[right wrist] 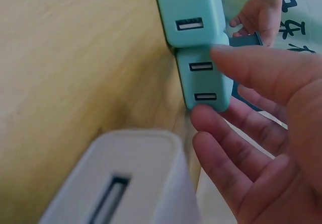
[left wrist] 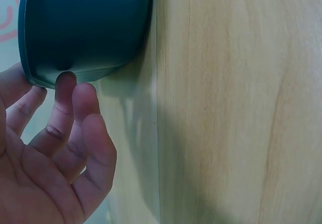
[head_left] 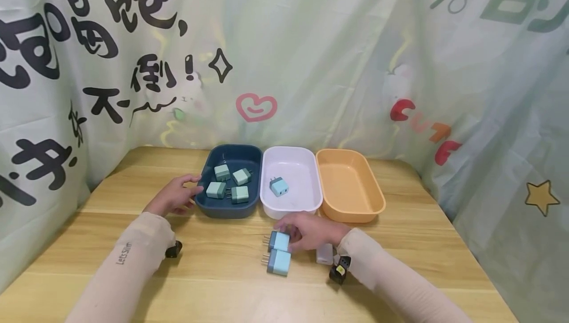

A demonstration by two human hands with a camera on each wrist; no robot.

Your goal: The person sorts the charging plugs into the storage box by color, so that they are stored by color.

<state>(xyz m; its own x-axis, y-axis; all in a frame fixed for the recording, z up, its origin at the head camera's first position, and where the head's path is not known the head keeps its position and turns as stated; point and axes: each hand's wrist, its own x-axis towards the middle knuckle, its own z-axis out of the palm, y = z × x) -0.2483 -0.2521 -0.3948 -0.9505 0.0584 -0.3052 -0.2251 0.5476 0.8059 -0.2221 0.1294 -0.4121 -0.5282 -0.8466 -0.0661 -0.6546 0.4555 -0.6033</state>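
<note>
My left hand (head_left: 174, 195) touches the outer left side of a navy blue tray (head_left: 227, 213), its fingers loosely bent against the wall; the left wrist view shows fingertips at the tray (left wrist: 90, 27). My right hand (head_left: 311, 230) pinches the farther of two light blue USB chargers (head_left: 280, 240) between thumb and fingers, on the table. The nearer light blue charger (head_left: 279, 262) lies against it, prongs to the left. In the right wrist view, both chargers show two USB ports. A white charger (right wrist: 136, 168), partly hidden in the head view, lies beside the right wrist.
Several pale green chargers (head_left: 216, 189) lie in the navy tray. The white tray (head_left: 291, 157) beside it holds one light blue charger (head_left: 279, 186). To the right stands an orange tray (head_left: 351, 184). A printed curtain (head_left: 311, 66) hangs behind the wooden table (head_left: 222, 283).
</note>
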